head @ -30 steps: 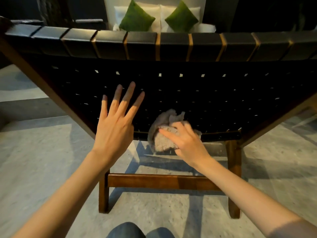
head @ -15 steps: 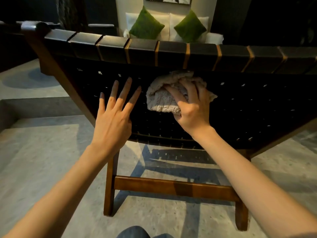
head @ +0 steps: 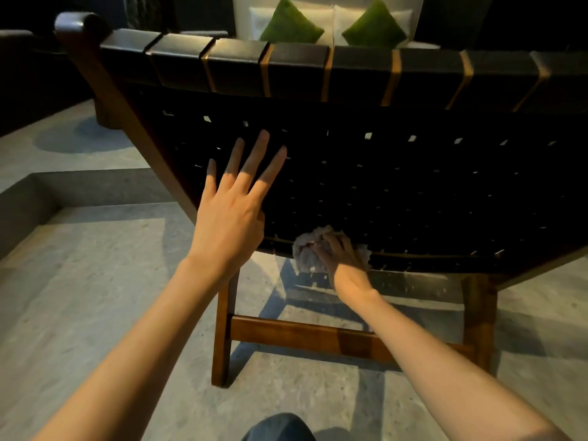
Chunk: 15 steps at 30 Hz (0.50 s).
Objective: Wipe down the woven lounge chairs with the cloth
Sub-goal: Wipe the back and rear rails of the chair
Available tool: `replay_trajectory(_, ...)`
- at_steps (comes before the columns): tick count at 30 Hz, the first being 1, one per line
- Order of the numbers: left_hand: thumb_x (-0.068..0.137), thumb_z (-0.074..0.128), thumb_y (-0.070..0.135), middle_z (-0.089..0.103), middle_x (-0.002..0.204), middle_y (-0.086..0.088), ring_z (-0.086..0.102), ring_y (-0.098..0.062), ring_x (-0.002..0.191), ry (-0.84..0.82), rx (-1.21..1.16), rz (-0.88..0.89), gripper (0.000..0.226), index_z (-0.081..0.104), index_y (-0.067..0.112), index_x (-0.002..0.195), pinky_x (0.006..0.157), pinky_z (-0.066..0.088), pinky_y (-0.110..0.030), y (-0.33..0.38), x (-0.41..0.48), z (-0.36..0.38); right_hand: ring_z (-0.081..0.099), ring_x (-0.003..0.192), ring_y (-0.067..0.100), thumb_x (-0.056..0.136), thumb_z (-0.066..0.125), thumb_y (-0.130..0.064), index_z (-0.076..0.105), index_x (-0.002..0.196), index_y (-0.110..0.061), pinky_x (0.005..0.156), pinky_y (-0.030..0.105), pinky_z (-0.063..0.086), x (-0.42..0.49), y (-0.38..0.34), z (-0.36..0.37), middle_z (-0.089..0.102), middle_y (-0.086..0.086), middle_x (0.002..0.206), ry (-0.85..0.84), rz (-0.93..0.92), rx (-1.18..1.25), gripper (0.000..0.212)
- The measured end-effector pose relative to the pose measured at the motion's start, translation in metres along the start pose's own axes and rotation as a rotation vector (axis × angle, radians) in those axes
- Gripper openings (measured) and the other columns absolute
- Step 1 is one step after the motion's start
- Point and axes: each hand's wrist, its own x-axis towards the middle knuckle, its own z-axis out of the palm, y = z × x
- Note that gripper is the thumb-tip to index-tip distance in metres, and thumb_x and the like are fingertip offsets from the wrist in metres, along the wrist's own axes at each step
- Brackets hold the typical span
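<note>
Grey fluffy cloth (head: 304, 255) bunched under right hand (head: 343, 261) on woven chair (head: 413, 192).

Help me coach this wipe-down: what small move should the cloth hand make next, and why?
Probably shift the cloth slightly rightward, then sweep upward. The right hand holds it bunched at the bottom edge of the woven back, so there's no weave below, and broad weave lies to its right.
</note>
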Motion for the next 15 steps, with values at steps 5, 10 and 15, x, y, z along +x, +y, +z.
replay_trajectory(5, 0.081, 0.056, 0.001, 0.006, 0.159, -0.006, 0.003, -0.027, 0.147, 0.032, -0.027, -0.062, 0.082, 0.019, 0.021, 0.151, 0.117, 0.007, -0.053, -0.001, -0.012, -0.011, 0.011, 0.144, 0.02, 0.097, 0.041, -0.001, 0.031, 0.147, -0.024, 0.109, 0.037, 0.027, -0.014, -0.012, -0.04, 0.012, 0.002, 0.158, -0.113, 0.028, 0.07, 0.056)
replay_trajectory(10, 0.08, 0.061, -0.002, 0.004, 0.159, -0.009, -0.001, -0.028, 0.146, 0.133, -0.006, -0.196, 0.085, 0.02, 0.019, 0.151, 0.117, 0.006, -0.052, -0.023, -0.037, -0.019, 0.046, 0.11, 0.035, 0.079, 0.049, 0.01, 0.06, 0.126, -0.008, 0.066, 0.038, 0.055, -0.047, -0.047, -0.114, 0.051, 0.02, 0.123, 0.533, -0.519, -0.171, 0.052)
replay_trajectory(15, 0.088, 0.059, 0.011, -0.012, 0.156, -0.007, -0.014, -0.027, 0.144, 0.113, 0.048, -0.307, 0.083, 0.008, 0.019, 0.152, 0.118, 0.003, -0.051, -0.049, -0.043, -0.026, 0.038, 0.101, 0.031, 0.088, 0.039, 0.003, 0.063, 0.123, -0.008, 0.079, 0.038, 0.046, -0.019, -0.088, -0.184, 0.035, 0.011, 0.116, 0.991, -0.509, -0.201, 0.043)
